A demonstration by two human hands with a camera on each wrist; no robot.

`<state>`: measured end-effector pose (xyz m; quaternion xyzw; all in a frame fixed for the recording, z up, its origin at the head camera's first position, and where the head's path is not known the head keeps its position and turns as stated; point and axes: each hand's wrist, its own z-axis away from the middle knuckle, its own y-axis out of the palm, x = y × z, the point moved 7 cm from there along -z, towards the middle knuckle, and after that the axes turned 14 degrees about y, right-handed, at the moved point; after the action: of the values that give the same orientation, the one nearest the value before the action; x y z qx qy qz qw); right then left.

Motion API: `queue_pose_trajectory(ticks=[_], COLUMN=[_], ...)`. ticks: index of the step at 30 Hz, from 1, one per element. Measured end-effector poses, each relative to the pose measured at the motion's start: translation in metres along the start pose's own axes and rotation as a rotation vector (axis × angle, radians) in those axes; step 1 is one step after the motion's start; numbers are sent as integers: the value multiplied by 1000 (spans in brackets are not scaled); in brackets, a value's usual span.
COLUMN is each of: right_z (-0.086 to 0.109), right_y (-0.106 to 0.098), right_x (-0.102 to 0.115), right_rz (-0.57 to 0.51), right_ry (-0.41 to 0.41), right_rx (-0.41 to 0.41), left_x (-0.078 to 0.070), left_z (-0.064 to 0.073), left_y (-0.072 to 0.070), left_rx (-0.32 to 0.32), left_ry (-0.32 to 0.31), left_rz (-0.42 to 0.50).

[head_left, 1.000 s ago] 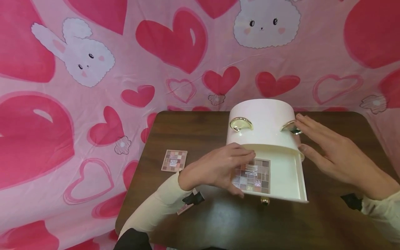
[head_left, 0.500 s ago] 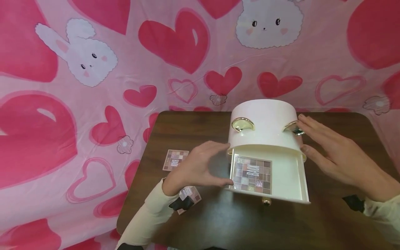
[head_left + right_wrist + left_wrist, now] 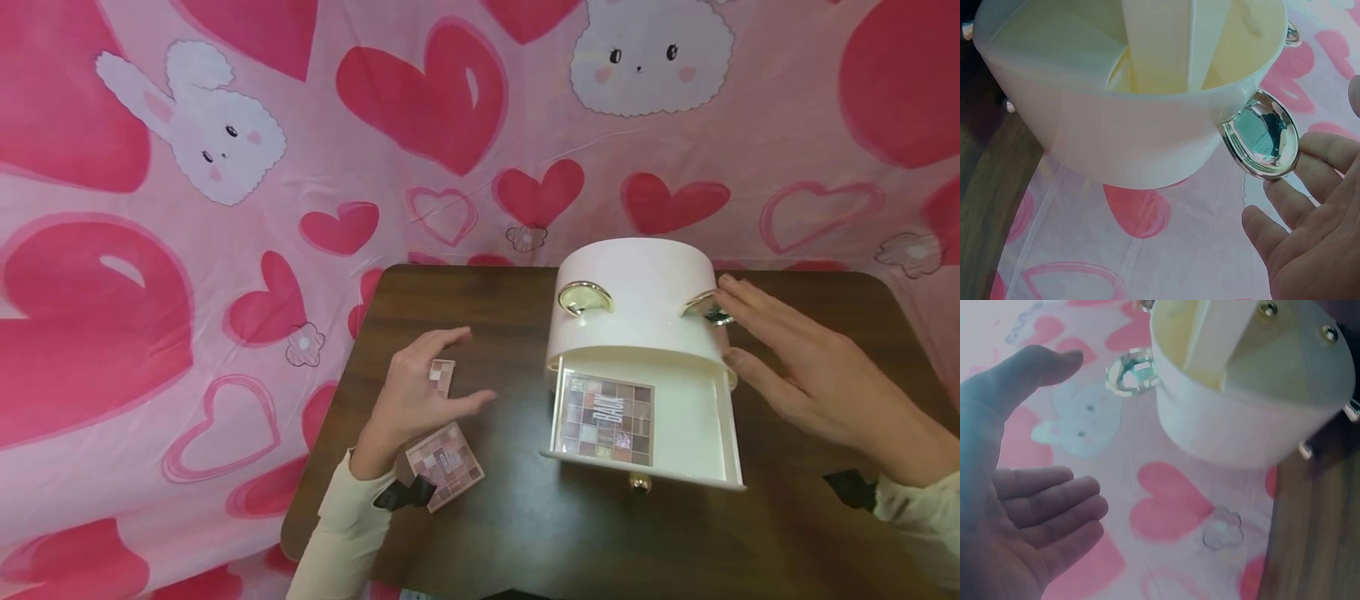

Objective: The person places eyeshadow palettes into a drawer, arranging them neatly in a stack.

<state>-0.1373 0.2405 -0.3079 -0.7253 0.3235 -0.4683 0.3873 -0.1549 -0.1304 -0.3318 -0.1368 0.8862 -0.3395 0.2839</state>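
Observation:
A glossy white storage box with gold handles stands on the table, its front drawer pulled out. In the drawer's left half lies an eyeshadow palette with "BACK" on its lid. My left hand hovers left of the box, thumb and fingers spread apart, holding nothing. Behind it one palette is partly hidden, and a pinkish palette lies just below it. My right hand, fingers extended, is at the box's right gold handle; in the right wrist view its fingertips seem to touch the handle's edge.
The dark wooden table has rounded corners. A pink cloth with hearts and rabbits hangs behind it and at its left side. A gold knob sticks out from the drawer front.
My left hand has let go of the palette in the drawer and moved left, out over the two palettes on the table. My right hand has stayed by the box's right handle.

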Motion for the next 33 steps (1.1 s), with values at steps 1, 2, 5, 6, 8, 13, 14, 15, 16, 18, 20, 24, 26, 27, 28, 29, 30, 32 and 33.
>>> queue_pose_trajectory(ticks=[1, 2, 5, 6, 8, 13, 14, 15, 16, 18, 20, 24, 26, 27, 28, 29, 30, 32, 33], right_z=[0, 0, 0, 0, -1, -1, -1, -1, -1, -1, -1, -1, -1, -1, -1, -1, -1, -2, -2], right_y=[0, 0, 0, 0, 1, 1, 1, 1, 1, 1, 2, 2, 2, 2, 2, 2, 2, 1, 1], right_x=[0, 0, 0, 1, 0, -1, -1, -1, -1, -2, -2, -2, -2, -2, -2, -2, -2, -2, -2], right_rz=[0, -1, -2, -2, 1, 1, 2, 1, 1, -1, 1, -2, -5, -5, -6, -6, -6, -3, -2], right_ry=[3, 4, 2, 1, 2, 5, 5, 5, 7, 9, 9, 4, 1, 2, 1, -6, -11, -17, -19], right_rx=[2, 3, 6, 5, 5, 1, 1, 1, 3, 8, 9, 1, -3, -2, -3, -7, -10, -18, -22], left_x=[4, 8, 22, 27, 35, 50, 53, 56, 59, 67, 77, 102, 113, 117, 121, 124, 127, 132, 135], left_z=[4, 8, 21, 25, 32, 43, 45, 47, 50, 58, 68, 92, 104, 109, 114, 118, 122, 127, 129], left_y=[-2, -3, -6, -7, -9, -12, -12, -12, -11, -9, -5, 7, 13, 16, 19, 21, 23, 27, 29], left_rx=[-9, -18, -53, -65, -88, -109, -110, -106, -102, -90, -66, 27, 65, 74, 75, 72, 63, 42, 34], left_ry=[-28, -61, -166, -196, -248, -346, -364, -390, -415, -485, -567, -736, -801, -825, -846, -861, -867, -870, -871], left_rz=[-3, -3, -13, -19, -41, -103, -110, -122, -136, -157, -186, -225, -224, -222, -219, -216, -207, -206, -207])
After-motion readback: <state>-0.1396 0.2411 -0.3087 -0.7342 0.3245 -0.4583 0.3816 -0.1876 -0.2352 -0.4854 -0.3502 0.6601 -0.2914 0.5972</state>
